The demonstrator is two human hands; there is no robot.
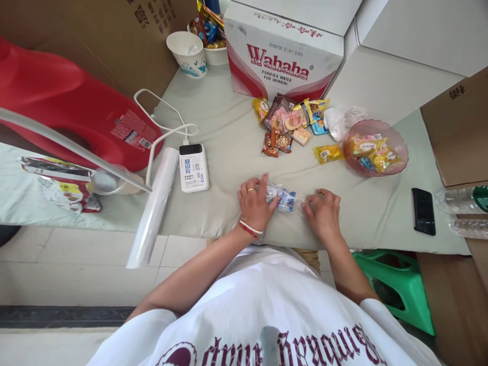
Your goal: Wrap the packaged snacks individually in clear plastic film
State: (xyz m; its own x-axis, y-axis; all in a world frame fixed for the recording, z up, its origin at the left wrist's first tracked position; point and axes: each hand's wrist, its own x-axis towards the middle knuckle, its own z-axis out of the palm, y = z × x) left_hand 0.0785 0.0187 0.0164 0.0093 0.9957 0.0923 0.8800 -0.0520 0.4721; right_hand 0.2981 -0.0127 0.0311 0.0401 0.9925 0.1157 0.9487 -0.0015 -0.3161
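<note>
A small blue-and-white packet (285, 200) with crinkled clear plastic about it lies flat near the table's front edge, between my two hands. My left hand (254, 204), with a ring and bracelets, covers the packet's left end; its thumb and index finger rest against the plastic. My right hand (325, 211) is at the other side, fingers curled, with thumb and fingertips on the clear plastic's right end. Beyond them lies a pile of wrapped snacks (293, 119), with one yellow packet (328, 153) beside a pink translucent bowl (396, 165) holding more packets.
A white power bank (194, 170) with a cable and a clear film roll (154, 213) lie left, near a large red jug (80, 101). Paper cups (188, 56) and a Wahaha carton (284, 58) stand behind. A black phone (423, 211) lies right, above a green stool (400, 290).
</note>
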